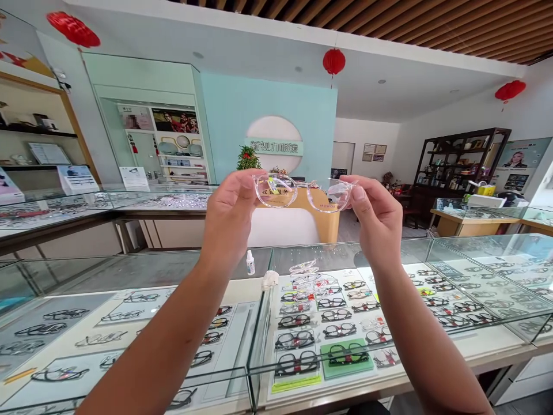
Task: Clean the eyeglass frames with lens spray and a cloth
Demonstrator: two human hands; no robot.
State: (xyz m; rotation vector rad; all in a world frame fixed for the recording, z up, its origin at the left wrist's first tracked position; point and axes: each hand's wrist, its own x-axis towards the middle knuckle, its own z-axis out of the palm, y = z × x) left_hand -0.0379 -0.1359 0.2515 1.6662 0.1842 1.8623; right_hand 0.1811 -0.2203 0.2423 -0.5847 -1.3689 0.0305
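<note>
A pair of clear-framed eyeglasses (276, 204) is held up in front of me at chest-to-eye height, above the glass display case. My left hand (233, 202) pinches its left side between thumb and fingers. On the other side, my right hand (377, 207) grips the right end in the same way. Lettering shows on the right lens, and a small yellow-green mark appears at the left lens. Under my arms, rows of eyeglasses (337, 329) lie inside the glass display case (254, 346), most of them dark-framed.
A small white spray bottle (250, 263) and a crumpled white cloth (270, 280) sit by the case. Behind stands a curved reception counter (280, 226). Another display counter (164, 200) runs along the left. A dark wooden shelf (460, 158) stands at right; red lanterns (334, 61) hang overhead.
</note>
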